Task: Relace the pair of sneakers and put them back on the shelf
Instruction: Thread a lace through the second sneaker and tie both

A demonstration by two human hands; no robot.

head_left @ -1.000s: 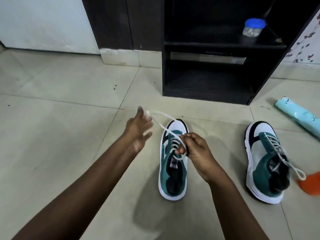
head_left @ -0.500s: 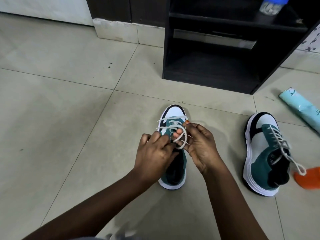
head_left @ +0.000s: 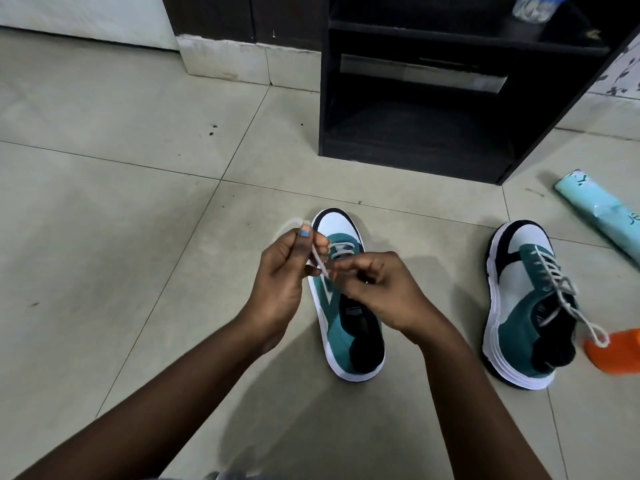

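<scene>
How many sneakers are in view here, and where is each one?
2. One sneaker stands on the floor under the hands, which hold its lace. The other sneaker stands to its right, already laced, beside an orange object. The shelf holds none.

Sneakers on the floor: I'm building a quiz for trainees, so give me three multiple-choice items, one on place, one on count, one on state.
1. Where is the laced sneaker?
A. on the shelf
B. on the floor, right of the sneaker being laced
C. in a box

2. How many sneakers show?
A. one
B. two
C. three

3. What are the hands doing?
A. resting on the floor
B. lifting a sneaker
C. pinching the lace

B: it lies on the tiles beside the sneaker being laced.
B: only that pair shows.
C: left hand and right hand pinch the white lace.
</scene>
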